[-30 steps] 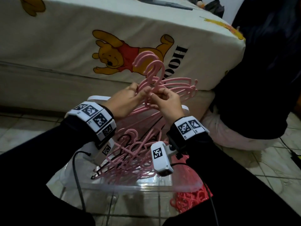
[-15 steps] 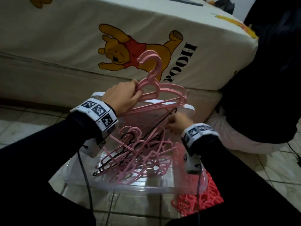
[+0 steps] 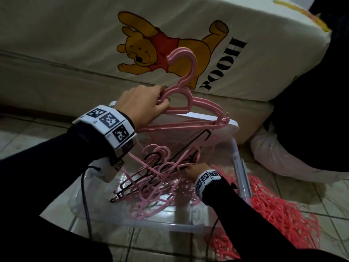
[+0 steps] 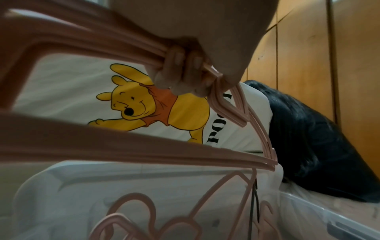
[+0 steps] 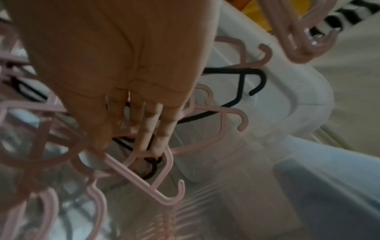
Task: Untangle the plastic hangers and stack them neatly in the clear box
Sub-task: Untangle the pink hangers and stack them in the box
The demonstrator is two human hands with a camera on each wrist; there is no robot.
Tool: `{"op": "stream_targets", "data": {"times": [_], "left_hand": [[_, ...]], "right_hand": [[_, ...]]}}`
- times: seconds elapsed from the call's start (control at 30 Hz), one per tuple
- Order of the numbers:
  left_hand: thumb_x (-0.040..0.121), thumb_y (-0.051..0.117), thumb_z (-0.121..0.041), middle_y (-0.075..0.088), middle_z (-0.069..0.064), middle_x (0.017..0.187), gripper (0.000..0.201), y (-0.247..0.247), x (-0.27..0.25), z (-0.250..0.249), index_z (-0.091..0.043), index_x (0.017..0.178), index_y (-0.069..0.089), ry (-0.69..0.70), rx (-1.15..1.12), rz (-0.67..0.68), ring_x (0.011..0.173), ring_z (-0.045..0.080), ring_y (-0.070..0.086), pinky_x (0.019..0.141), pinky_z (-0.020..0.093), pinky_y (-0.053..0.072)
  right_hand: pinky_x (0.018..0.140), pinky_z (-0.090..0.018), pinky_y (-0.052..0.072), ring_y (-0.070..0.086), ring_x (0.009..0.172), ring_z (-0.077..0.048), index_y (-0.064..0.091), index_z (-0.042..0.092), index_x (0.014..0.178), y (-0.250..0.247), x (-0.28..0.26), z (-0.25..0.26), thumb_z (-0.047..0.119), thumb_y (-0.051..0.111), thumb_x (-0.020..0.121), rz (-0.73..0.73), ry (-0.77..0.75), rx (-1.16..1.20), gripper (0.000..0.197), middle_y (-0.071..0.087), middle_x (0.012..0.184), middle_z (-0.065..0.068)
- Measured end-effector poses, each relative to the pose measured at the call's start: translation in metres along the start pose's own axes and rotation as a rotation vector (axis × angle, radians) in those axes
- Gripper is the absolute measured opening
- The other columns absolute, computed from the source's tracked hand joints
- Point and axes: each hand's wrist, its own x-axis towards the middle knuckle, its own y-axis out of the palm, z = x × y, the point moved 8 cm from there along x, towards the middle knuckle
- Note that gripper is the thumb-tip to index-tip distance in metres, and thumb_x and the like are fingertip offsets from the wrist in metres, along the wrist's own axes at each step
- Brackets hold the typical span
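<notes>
Left hand [image 3: 140, 104] grips aligned pink hangers [image 3: 190, 110]; right hand [image 3: 193, 170], below it, fingers extended into tangled hangers [image 3: 151, 182] in clear box [image 3: 239, 167].

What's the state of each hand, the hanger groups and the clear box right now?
left hand: grips the pink hanger bundle, held above the box
right hand: fingers reach into the tangled hangers; grasp unclear
tangled hangers: pink and black, piled inside the box
clear box: open, on the floor
red hangers: heaped beside the box

Left hand [image 3: 140, 104] raised, fingers curled; right hand [image 3: 193, 170] low, fingers extended.
</notes>
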Motion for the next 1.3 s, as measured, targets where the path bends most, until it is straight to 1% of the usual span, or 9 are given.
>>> {"op": "stream_targets", "data": {"times": [0.07, 0.3, 0.53, 0.67, 0.9, 1.0, 1.07, 1.13, 1.3], "left_hand": [[0.092, 0.045, -0.046, 0.05, -0.001, 0.074, 0.026, -0.002, 0.001, 0.003, -0.024, 0.098, 0.056, -0.007, -0.018, -0.015, 0.066, 0.026, 0.044, 0.059, 0.032, 0.031], [0.091, 0.044, -0.048, 0.055, 0.0, 0.077, 0.024, -0.004, 0.003, 0.012, -0.028, 0.093, 0.055, 0.002, -0.02, 0.0, 0.071, 0.027, 0.05, 0.06, 0.032, 0.033], [0.093, 0.04, -0.048, 0.06, 0.004, 0.08, 0.03, -0.01, 0.003, 0.013, -0.023, 0.097, 0.056, 0.0, 0.037, -0.005, 0.074, 0.03, 0.056, 0.06, 0.033, 0.037], [0.095, 0.036, -0.044, 0.054, 0.004, 0.07, 0.03, -0.019, 0.001, 0.008, -0.019, 0.094, 0.052, 0.002, 0.119, -0.06, 0.064, 0.028, 0.048, 0.052, 0.03, 0.026], [0.095, 0.035, -0.039, 0.05, 0.005, 0.07, 0.032, -0.038, -0.003, 0.009, -0.015, 0.098, 0.056, 0.048, 0.201, -0.117, 0.071, 0.026, 0.047, 0.075, 0.039, 0.035], [0.096, 0.037, -0.044, 0.062, 0.01, 0.083, 0.032, -0.038, -0.007, 0.021, -0.019, 0.106, 0.054, -0.026, 0.101, -0.054, 0.077, 0.031, 0.057, 0.062, 0.034, 0.037], [0.095, 0.038, -0.048, 0.066, 0.008, 0.09, 0.033, -0.034, -0.01, 0.027, -0.023, 0.109, 0.054, -0.054, 0.04, 0.0, 0.083, 0.032, 0.06, 0.061, 0.033, 0.037], [0.094, 0.038, -0.053, 0.066, 0.006, 0.094, 0.034, -0.029, -0.013, 0.028, -0.024, 0.104, 0.052, -0.065, -0.032, 0.076, 0.083, 0.028, 0.058, 0.064, 0.033, 0.038], [0.083, 0.021, -0.064, 0.065, 0.004, 0.108, 0.055, -0.013, -0.021, 0.018, -0.027, 0.109, 0.052, -0.07, -0.272, 0.255, 0.096, 0.025, 0.058, 0.085, 0.042, 0.046]], "right_hand": [[0.091, -0.054, 0.046, 0.053, 0.119, -0.031, 0.049, 0.022, 0.135, 0.002, 0.002, 0.001, 0.02, 0.035, 0.099, 0.044, 0.01, -0.049, 0.038, 0.052, 0.135, -0.006], [0.081, -0.036, 0.039, 0.049, 0.121, -0.026, 0.054, 0.015, 0.13, 0.002, 0.001, 0.014, 0.021, 0.04, 0.097, 0.036, -0.052, -0.186, 0.036, 0.053, 0.133, -0.005], [0.089, -0.045, 0.045, 0.054, 0.114, -0.03, 0.062, 0.01, 0.12, -0.041, -0.019, 0.014, 0.014, 0.042, 0.096, -0.069, -0.135, -0.228, 0.031, 0.062, 0.121, -0.01], [0.083, -0.044, 0.047, 0.055, 0.113, -0.032, 0.06, 0.009, 0.122, -0.074, -0.039, 0.013, 0.018, 0.044, 0.095, -0.141, -0.158, -0.135, 0.032, 0.057, 0.122, -0.015], [0.079, -0.035, 0.048, 0.058, 0.101, -0.028, 0.064, 0.003, 0.109, -0.143, -0.083, 0.004, 0.019, 0.053, 0.092, -0.358, -0.174, 0.029, 0.026, 0.053, 0.111, -0.011], [0.081, -0.031, 0.041, 0.056, 0.099, -0.027, 0.067, 0.005, 0.104, -0.172, -0.109, -0.009, 0.02, 0.058, 0.09, -0.446, -0.162, 0.171, 0.023, 0.054, 0.109, -0.012], [0.074, -0.019, 0.031, 0.055, 0.096, -0.023, 0.068, 0.008, 0.103, -0.19, -0.124, -0.021, 0.018, 0.061, 0.088, -0.527, -0.12, 0.253, 0.02, 0.057, 0.108, -0.011], [0.066, -0.016, 0.026, 0.05, 0.084, -0.016, 0.066, 0.007, 0.099, -0.204, -0.135, -0.032, 0.011, 0.063, 0.086, -0.611, -0.101, 0.352, 0.014, 0.06, 0.101, -0.01], [0.069, -0.024, 0.041, 0.049, 0.075, -0.014, 0.063, 0.009, 0.091, -0.225, -0.149, -0.043, 0.011, 0.068, 0.084, -0.741, -0.102, 0.434, 0.008, 0.057, 0.087, -0.002]]}}
